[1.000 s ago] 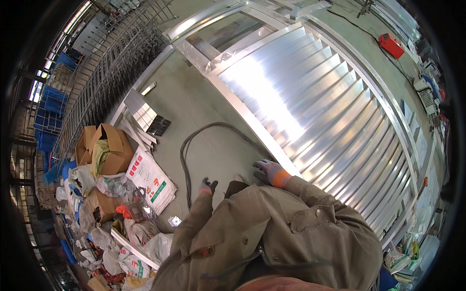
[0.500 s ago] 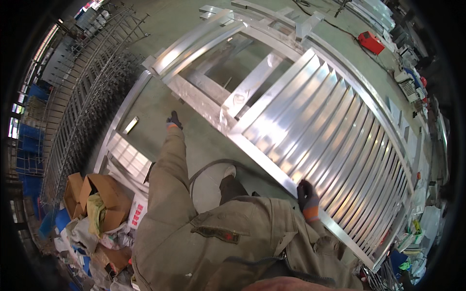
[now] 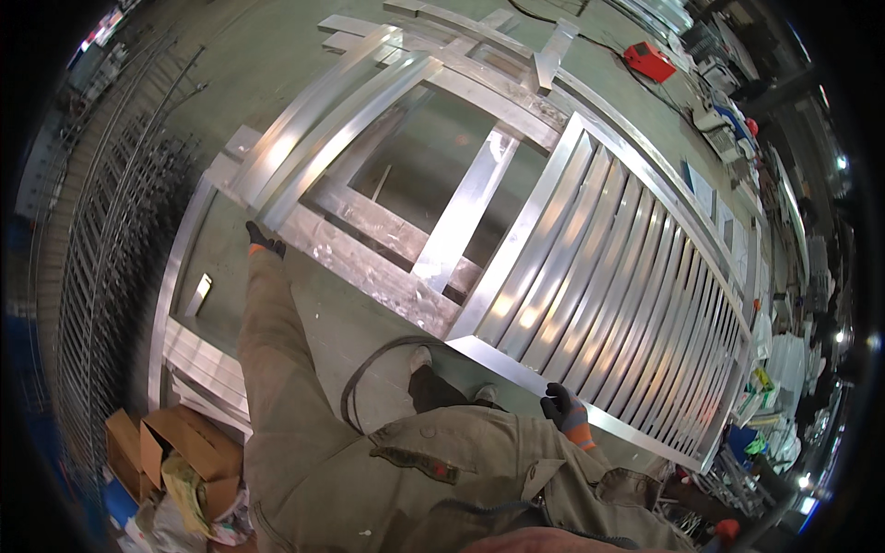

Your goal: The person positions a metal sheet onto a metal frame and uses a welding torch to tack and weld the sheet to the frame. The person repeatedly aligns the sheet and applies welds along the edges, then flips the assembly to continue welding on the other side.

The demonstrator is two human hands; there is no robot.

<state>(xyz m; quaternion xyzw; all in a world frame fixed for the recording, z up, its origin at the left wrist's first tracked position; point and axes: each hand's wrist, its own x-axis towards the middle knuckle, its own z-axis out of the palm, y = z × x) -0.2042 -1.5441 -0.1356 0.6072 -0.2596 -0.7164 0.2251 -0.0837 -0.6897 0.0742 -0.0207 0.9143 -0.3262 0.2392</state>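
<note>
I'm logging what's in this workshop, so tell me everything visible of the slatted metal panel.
The slatted metal panel is bright silver, perhaps aluminium. A frame encloses many parallel slats, with narrow gaps between them and shiny reflections along their faces. It lies roughly flat, ahead and to the person's right, its left end next to metal beams; what supports it underneath is mostly hidden. The gloved right hand is at its near rail, though contact is unclear.

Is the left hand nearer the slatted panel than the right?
No: the right hand is beside the panel, the left hand near curved bars.
</note>
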